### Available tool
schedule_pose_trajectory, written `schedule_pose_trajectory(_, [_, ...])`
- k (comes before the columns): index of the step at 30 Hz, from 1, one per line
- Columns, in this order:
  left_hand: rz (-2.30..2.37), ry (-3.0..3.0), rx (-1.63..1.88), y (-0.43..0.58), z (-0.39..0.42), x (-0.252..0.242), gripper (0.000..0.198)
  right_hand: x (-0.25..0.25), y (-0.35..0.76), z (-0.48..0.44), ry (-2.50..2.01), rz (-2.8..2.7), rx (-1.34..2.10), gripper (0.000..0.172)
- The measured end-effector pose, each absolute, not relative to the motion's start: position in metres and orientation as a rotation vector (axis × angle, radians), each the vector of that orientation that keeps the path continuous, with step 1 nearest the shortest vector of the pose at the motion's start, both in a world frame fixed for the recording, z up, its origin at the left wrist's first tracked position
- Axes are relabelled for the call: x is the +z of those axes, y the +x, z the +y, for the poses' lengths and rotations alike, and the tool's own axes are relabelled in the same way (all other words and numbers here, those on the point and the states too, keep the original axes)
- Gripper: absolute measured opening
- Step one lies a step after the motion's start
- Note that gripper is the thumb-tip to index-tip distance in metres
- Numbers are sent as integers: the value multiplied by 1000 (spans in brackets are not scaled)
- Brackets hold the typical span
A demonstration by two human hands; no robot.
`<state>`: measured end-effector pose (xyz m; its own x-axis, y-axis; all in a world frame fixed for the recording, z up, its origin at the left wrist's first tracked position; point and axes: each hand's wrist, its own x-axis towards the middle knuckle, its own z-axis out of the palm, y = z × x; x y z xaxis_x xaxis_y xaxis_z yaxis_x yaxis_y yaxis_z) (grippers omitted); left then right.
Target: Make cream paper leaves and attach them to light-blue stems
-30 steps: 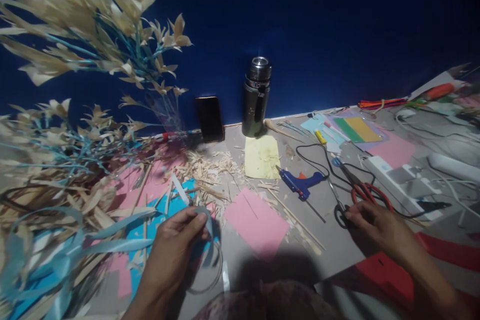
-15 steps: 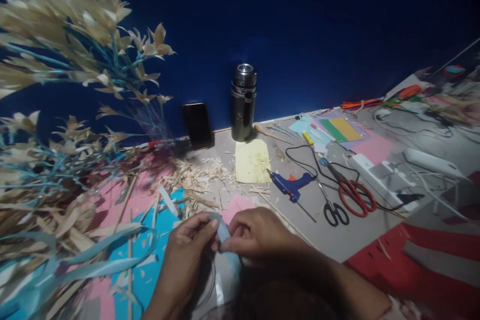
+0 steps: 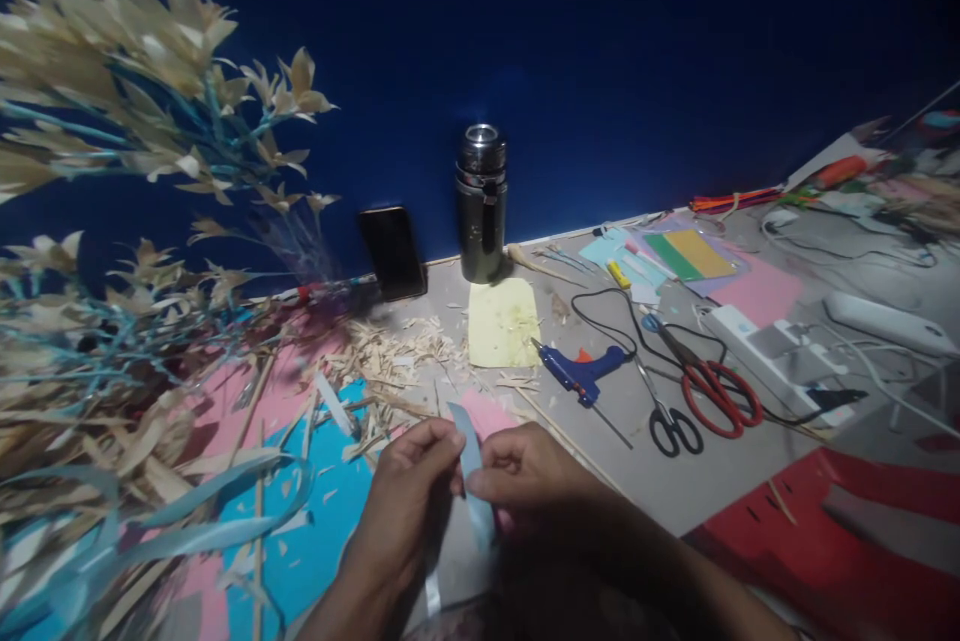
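Observation:
A light blue ribbon strip (image 3: pixel 471 456) runs between my two hands, low in the middle of the view. My left hand (image 3: pixel 416 481) pinches its upper left edge between thumb and fingertips. From the other side, my right hand (image 3: pixel 525 471) grips the same strip, its thumb lying across the ribbon. The lower end of the strip hangs down toward me into shadow. Under and beyond the hands lie a pink paper piece (image 3: pixel 486 411) and a blue sheet (image 3: pixel 337 501). A longer loop of blue ribbon (image 3: pixel 217 526) rests on the left.
Dried-leaf flowers (image 3: pixel 172 81) crowd the left. A phone (image 3: pixel 392 253) and a flask (image 3: pixel 481 206) stand by the wall. Beyond my hands lie shavings (image 3: pixel 405 351), a yellow pad (image 3: pixel 499 321), a glue gun (image 3: pixel 581 371), black-handled scissors (image 3: pixel 675 431), red-handled scissors (image 3: pixel 720 399) and a power strip (image 3: pixel 772 351).
Both hands have shifted slightly right with the ribbon. The strip, curved over at the top before, now stands straighter, its upper end showing above the fingers.

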<state>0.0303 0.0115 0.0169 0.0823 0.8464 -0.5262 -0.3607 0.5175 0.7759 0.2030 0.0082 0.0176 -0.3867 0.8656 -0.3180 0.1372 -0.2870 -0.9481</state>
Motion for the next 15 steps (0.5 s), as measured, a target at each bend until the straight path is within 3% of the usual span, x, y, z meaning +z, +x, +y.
schedule_pose_trajectory(5, [1222, 667, 859, 23, 23, 28, 32, 21, 281, 31, -1719, -1941, 439, 20])
schedule_pose_trajectory(7, [1224, 675, 824, 26, 29, 34, 32, 15, 310, 41, -1789, -2167, 169, 31])
schedule_pose_trajectory(10, [1217, 648, 808, 35, 36, 39, 30, 3, 330, 51, -1774, -2376, 9, 41])
schedule_pose_trajectory(15, [1214, 694, 840, 47, 41, 32, 32, -5, 336, 55, -1715, -2438, 37, 29])
